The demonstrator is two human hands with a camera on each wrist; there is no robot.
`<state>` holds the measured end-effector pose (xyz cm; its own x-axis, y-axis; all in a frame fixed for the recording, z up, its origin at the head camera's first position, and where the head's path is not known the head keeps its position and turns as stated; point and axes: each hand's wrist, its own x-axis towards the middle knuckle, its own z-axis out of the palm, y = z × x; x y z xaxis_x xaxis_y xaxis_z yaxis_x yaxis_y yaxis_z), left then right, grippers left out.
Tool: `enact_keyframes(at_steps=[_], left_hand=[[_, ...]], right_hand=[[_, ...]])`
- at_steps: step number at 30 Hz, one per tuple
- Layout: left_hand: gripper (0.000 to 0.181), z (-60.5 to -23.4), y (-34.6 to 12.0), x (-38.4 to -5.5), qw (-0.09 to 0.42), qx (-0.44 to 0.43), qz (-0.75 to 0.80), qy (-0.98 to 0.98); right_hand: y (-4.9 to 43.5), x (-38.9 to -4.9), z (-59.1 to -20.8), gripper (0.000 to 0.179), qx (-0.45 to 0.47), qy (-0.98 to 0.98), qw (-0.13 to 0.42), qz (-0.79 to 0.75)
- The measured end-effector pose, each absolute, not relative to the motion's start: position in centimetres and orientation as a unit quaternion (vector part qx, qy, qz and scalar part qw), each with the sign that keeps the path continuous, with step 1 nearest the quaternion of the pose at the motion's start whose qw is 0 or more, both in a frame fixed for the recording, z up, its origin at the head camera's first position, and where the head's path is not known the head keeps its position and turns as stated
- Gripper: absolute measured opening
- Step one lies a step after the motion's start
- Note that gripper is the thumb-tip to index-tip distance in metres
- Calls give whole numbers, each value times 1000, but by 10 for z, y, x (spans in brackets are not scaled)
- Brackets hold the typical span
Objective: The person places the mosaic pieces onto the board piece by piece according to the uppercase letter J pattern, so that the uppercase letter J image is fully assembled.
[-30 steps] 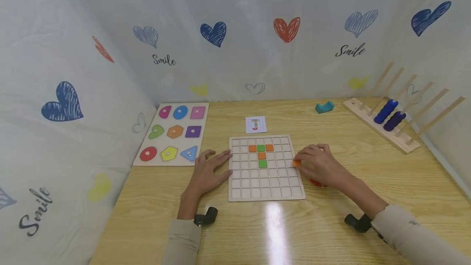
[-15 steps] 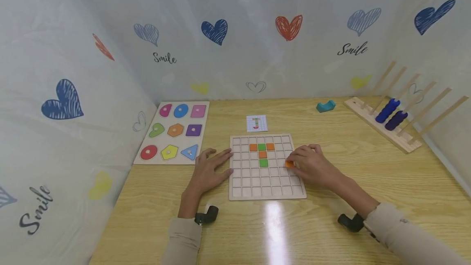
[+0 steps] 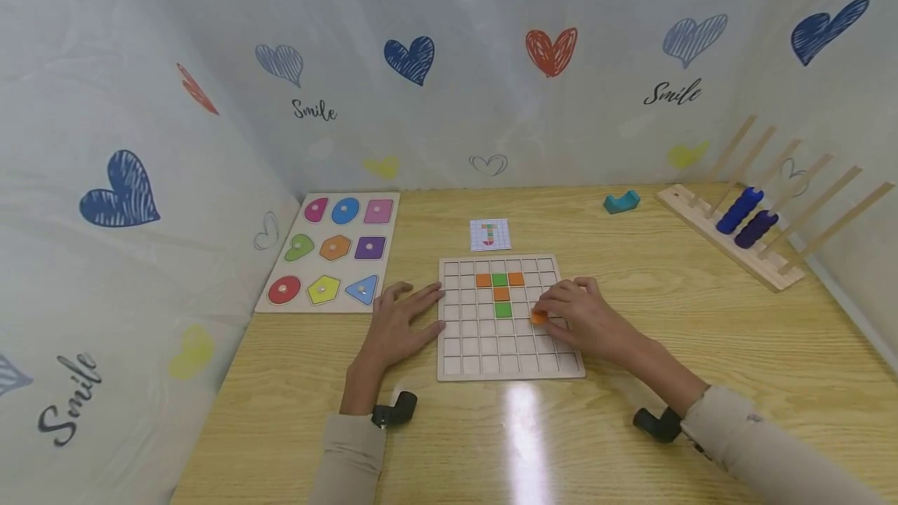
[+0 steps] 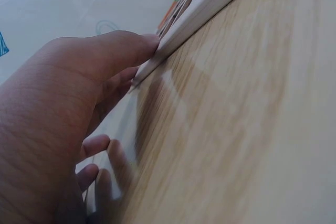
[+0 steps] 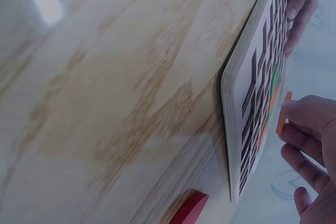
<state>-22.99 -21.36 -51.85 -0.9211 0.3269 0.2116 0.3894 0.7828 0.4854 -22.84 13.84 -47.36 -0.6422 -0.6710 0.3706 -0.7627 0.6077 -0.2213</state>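
A wooden grid board (image 3: 477,369) lies on the table, with orange and green square tiles (image 3: 500,294) set in a T shape in its upper middle. My left hand (image 3: 397,331) touches the board's left edge with thumb and fingertips, its fingers fairly straight. Between thumb and fingers of my right hand (image 3: 585,319) is an orange tile (image 5: 284,113), held above the right part of the board. Behind the board lies a small card (image 3: 490,234) printed with a J-shaped pattern. A red piece (image 5: 190,208) rests on the table beside the board in the right wrist view.
A knob puzzle (image 3: 335,253) of coloured shapes lies at the back left. To the back right stands a wooden peg rack (image 3: 730,236) with blue and purple pieces on it. A teal curved piece (image 3: 621,203) sits near the back edge.
My right hand has moved left with the orange tile, from the board's right edge to over its squares. The left hand has stayed at the left edge.
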Motion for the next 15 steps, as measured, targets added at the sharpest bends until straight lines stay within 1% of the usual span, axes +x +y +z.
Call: enact_keyframes(at_steps=[15], left_hand=[[55, -517, -214, -230, 56, -192, -266, -943]], right_hand=[[116, -230, -475, 22, 431, -873, 131, 185]])
